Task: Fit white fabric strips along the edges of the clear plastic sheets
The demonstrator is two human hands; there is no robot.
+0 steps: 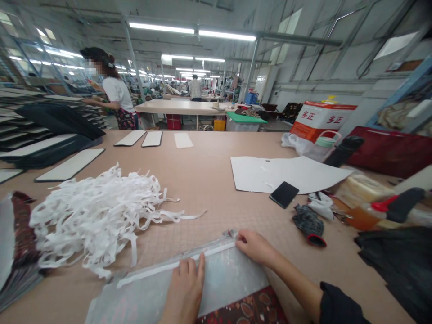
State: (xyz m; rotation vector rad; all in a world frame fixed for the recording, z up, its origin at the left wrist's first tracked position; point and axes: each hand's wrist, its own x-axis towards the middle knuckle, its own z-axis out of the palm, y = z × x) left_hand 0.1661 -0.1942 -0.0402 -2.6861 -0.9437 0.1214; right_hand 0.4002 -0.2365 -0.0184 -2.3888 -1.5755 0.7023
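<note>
The white strip (151,272) lies just beyond the palm of our left hand (185,284) and passes by its fingertips. Its long axis slants across in front of us, with the left end nearer our body and the right end farther off, at the fingers of our right hand (254,246). It lies along the far edge of the grey sheet (232,279), which spreads beneath our left hand on the counter (209,175). Both hands touch the strip: the left near its middle, the right at its far end.

Our left hand is released and flat, fingers extended and pressing down, with nothing gripped. Our right hand is curled, grasping the strip's end between thumb and fingers; whether it pinches the sheet's corner too, we cannot tell.

Nearer us than the right hand, a patterned panel (251,307) meets the sheet. Beyond the left hand, to its left, sits a tangled pile of white strips (97,216). Beyond the right hand, to its right, lies a black phone (284,194).
</note>
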